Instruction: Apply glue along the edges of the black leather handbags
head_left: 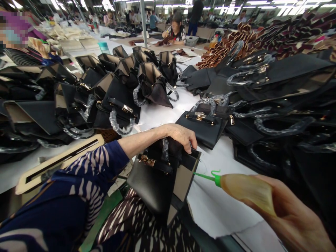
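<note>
Right hand point(294, 217) nearest the camera, grip clenched on a squeeze bottle point(248, 190) of amber fluid; its green nozzle point(207, 176) points left at the black handbag point(160, 178), tip just at the bag's side panel; left hand point(182, 136) sits on top of the handbag, fingers curled over its upper edge, grip clenched on the bag; handbag stands tilted at the near edge of the bench point(210, 203), partly over the person's lap, gold clasp point(147, 161) on its front, tan lining showing at the open side; left of the handbag, a flat beige template point(60, 162) with a long slot lies on the bench; just beyond the handbag, a finished black bag point(203, 126) with gold hardware lies flat; further left of the handbag, a cluster of black bags point(112, 91) with plastic-wrapped handles, some open with tan interiors; right of the handbag, a dark pile of flat bags point(283, 98); behind that, a stack of brown and maroon cut pieces point(236, 42); far beyond the handbag, a seated person point(176, 31) works at another table; others stand further back.
</note>
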`<state>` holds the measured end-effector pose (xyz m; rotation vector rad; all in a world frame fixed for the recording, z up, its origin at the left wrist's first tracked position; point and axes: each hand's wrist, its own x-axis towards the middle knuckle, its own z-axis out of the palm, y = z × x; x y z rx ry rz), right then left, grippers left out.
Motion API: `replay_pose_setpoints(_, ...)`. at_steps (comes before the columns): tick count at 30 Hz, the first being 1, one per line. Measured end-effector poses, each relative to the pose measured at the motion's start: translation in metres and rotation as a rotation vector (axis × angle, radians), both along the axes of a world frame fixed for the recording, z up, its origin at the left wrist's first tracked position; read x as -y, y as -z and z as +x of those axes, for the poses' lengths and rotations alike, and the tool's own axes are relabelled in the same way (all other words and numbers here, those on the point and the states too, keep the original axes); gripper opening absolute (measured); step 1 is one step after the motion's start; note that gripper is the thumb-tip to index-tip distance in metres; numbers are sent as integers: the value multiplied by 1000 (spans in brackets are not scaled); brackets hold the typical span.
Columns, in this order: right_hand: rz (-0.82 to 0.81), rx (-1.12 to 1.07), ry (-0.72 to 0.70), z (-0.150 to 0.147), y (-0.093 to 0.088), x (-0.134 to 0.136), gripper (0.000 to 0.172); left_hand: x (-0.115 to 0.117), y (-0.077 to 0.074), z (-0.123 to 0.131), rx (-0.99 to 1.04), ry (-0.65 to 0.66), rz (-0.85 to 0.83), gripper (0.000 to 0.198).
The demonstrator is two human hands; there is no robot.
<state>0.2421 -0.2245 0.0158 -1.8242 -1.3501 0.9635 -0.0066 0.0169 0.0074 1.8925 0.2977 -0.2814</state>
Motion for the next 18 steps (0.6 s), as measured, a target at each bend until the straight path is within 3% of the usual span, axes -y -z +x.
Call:
replay_pose_setpoints(8, 110, 97, -54, -6, 10, 12, 46, 2, -2, 1, -18, -18, 5, 16)
replay_pose_setpoints(13, 251, 220, -165, -10, 3, 8, 33, -2, 4, 0, 13, 48, 13, 20)
replay_pose_setpoints(18, 332, 222, -230, -14, 0, 10, 27, -2, 2, 0, 2, 29, 7, 18)
